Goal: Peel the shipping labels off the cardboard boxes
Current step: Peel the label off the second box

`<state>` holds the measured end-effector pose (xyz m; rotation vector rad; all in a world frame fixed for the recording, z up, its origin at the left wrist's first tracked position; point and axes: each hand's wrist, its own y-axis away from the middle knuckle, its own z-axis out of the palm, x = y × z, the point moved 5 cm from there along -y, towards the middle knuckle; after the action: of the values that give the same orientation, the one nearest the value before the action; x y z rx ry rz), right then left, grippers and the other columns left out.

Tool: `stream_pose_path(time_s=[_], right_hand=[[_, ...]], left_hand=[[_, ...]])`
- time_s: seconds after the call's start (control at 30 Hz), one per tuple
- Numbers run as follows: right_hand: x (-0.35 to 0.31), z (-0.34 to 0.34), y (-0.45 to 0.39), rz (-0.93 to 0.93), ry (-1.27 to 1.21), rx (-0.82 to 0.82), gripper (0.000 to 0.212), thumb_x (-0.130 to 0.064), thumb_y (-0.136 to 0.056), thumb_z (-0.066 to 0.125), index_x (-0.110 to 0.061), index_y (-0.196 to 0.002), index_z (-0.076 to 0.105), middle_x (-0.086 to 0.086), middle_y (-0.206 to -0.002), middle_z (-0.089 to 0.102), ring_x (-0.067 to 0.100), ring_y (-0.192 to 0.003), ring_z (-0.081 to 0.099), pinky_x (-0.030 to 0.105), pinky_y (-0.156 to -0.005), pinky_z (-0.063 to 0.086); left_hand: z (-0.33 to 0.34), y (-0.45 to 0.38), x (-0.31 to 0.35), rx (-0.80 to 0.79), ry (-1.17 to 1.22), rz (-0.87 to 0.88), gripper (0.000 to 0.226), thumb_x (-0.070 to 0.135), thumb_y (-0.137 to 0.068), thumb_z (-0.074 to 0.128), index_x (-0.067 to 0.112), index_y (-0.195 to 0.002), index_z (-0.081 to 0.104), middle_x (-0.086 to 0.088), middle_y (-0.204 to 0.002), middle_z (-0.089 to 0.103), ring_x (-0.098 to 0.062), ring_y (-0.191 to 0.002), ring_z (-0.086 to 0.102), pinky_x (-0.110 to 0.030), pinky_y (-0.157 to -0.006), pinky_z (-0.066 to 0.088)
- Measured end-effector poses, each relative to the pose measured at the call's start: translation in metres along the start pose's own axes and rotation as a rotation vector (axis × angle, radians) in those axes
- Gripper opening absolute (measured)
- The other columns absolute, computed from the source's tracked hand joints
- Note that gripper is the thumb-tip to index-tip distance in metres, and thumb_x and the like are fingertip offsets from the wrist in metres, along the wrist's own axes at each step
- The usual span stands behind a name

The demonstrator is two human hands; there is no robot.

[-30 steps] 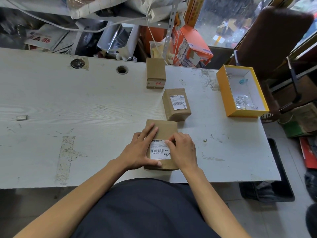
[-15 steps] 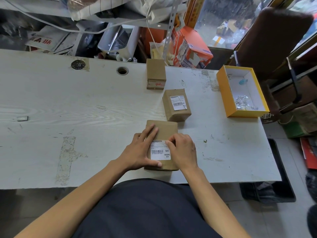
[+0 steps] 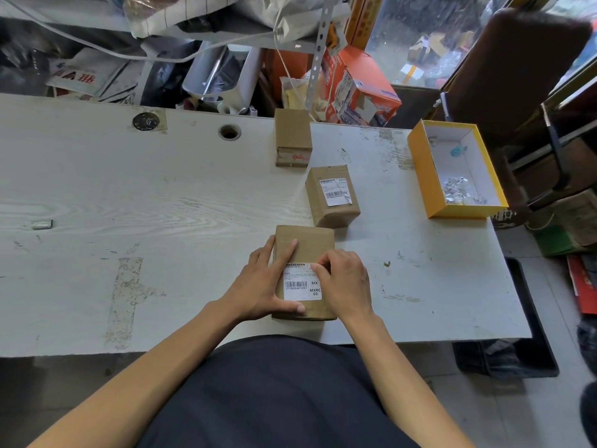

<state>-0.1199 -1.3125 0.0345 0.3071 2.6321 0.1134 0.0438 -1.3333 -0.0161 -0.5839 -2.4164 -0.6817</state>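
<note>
Near box: a brown cardboard box [image 3: 303, 244] lies flat on the white table [image 3: 161, 205], close to the edge in front of me.
Its label: a white shipping label [image 3: 300, 286] with a barcode sits on the half of the top nearest me; it reads MX, MXRC 03.
My left hand: my left hand [image 3: 265, 286] rests on the box's left side, fingers straight and spread over the top, thumb laid along the near edge below the label.
My right hand: my right hand [image 3: 345, 279] has its fingers curled at the label's upper right corner, fingertips on the paper; I cannot tell whether the corner is lifted or pinched.
Second box: a smaller cardboard box [image 3: 332, 197] stands just beyond the near one, to the right, apart from it, with its own white barcode label [image 3: 336, 191] on top.
Third box: another cardboard box [image 3: 293, 137] sits farther back near the table's far edge, red print on its near face.
Yellow tray: a yellow box [image 3: 420, 169] with a white inside lies open at the right, small crumpled scraps [image 3: 457, 189] in it.
Table holes: a round cable hole [image 3: 229, 131] and a dark cap [image 3: 146, 120] show at the back.
</note>
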Motion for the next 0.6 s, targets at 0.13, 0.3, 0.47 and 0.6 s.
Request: stream_pose_path(time_s=[0.13, 0.3, 0.47, 0.6], right_hand=[[-0.0001, -0.0005, -0.0002, -0.004, -0.004, 0.003, 0.017, -0.030, -0.090, 0.063, -0.021, -0.077, 0.058, -0.008, -0.083, 0.062, 0.014, -0.085, 0.050, 0.026, -0.070, 0.035], [0.0004, 0.0000, 0.0002, -0.002, -0.015, 0.000, 0.017, -0.029, -0.089, 0.063, -0.022, -0.076, 0.057, -0.009, -0.081, 0.060, 0.013, -0.085, 0.050, 0.026, -0.070, 0.035], [-0.0002, -0.0009, 0.0009, -0.002, -0.015, -0.004, 0.019, -0.030, -0.089, 0.063, -0.024, -0.074, 0.053, -0.009, -0.081, 0.061, 0.013, -0.085, 0.050, 0.026, -0.070, 0.034], [-0.0014, -0.0019, 0.0010, -0.001, -0.004, 0.001, 0.020, -0.031, -0.090, 0.063, -0.025, -0.074, 0.053, -0.009, -0.081, 0.061, 0.012, -0.084, 0.050, 0.025, -0.070, 0.031]], left_hand=[[-0.0011, 0.0008, 0.0002, 0.001, -0.020, 0.021, 0.133, 0.080, -0.055, 0.072, 0.046, -0.150, -0.015, -0.007, -0.162, -0.015, -0.030, -0.148, 0.003, -0.046, -0.117, 0.022], [-0.0007, 0.0010, -0.0004, -0.014, -0.057, 0.028, 0.143, 0.083, -0.047, 0.073, 0.044, -0.150, -0.018, -0.009, -0.161, -0.017, -0.031, -0.148, 0.002, -0.049, -0.117, 0.023], [0.0005, 0.0015, 0.0001, -0.022, -0.031, 0.022, 0.143, 0.080, -0.048, 0.075, 0.044, -0.149, -0.019, -0.005, -0.161, -0.020, -0.031, -0.148, 0.001, -0.049, -0.117, 0.024], [0.0000, 0.0025, 0.0015, -0.025, -0.021, 0.026, 0.142, 0.078, -0.050, 0.076, 0.044, -0.149, -0.019, -0.003, -0.160, -0.021, -0.031, -0.148, 0.002, -0.049, -0.116, 0.024]])
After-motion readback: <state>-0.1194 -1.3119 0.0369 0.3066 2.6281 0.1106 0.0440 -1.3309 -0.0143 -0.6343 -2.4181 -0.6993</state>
